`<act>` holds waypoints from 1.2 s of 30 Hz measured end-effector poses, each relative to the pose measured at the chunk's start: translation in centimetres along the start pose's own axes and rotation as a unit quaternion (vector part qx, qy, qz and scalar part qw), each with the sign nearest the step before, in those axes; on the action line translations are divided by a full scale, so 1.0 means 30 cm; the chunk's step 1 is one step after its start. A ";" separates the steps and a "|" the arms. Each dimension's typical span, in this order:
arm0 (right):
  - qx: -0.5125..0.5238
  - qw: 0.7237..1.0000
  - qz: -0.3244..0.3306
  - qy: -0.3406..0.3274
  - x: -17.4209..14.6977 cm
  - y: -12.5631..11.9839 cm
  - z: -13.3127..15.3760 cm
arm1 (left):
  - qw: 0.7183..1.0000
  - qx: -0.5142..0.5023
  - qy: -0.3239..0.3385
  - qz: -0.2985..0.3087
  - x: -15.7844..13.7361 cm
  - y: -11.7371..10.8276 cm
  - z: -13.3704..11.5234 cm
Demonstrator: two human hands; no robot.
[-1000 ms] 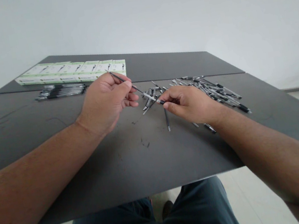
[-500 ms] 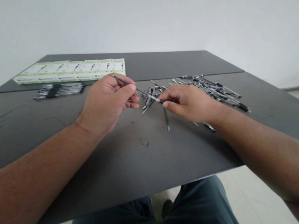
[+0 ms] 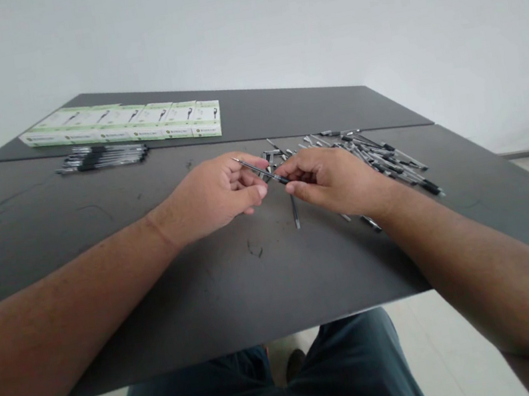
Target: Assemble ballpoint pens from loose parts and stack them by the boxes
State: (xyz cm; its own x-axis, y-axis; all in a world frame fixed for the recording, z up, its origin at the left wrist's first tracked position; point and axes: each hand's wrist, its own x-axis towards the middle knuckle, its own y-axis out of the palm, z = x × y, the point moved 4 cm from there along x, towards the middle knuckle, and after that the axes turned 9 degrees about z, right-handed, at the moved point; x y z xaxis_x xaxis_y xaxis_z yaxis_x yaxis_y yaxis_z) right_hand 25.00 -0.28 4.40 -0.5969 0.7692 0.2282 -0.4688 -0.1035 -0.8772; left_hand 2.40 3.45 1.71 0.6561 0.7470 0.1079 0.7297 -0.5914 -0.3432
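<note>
My right hand (image 3: 332, 180) pinches a clear pen barrel with a black grip (image 3: 283, 179) between thumb and fingertips. A thin dark pen refill (image 3: 250, 167) sticks out of the barrel's left end, its tip pointing up and left. My left hand (image 3: 220, 192) is curled around the refill close to the barrel, thumb below and index finger above; the exact contact is partly hidden. Behind and right of my right hand lies a loose pile of pen parts (image 3: 385, 161). A single dark pen part (image 3: 295, 212) rests on the table just below my hands.
Several white and green boxes (image 3: 144, 118) stand in a row at the back left of the grey table (image 3: 239, 290). In front of them lies a neat bundle of pens (image 3: 103, 157). Small black smudges (image 3: 255, 249) mark the tabletop. A pale wall rises behind.
My left hand has moved right and down toward my right hand. Less of the refill shows outside the barrel now. My right hand has stayed nearly in place.
</note>
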 end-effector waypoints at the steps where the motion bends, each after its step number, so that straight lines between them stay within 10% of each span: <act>1: 0.011 1.000 -0.002 0.001 -0.001 0.002 -0.002 | 1.000 0.001 -0.003 -0.004 0.001 -0.004 0.005; 36: -0.039 0.995 0.075 -0.059 0.000 0.032 0.010 | 0.937 0.345 0.050 0.026 -0.029 0.015 -0.057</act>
State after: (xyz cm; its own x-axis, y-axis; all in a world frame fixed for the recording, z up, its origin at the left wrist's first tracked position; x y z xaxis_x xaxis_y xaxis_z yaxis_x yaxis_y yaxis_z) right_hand 24.36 -0.58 3.68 -0.7315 0.6682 0.1359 -0.3189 -0.1591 -0.9343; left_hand 2.48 2.01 3.06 0.7275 0.6696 0.1497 0.4209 -0.2632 -0.8681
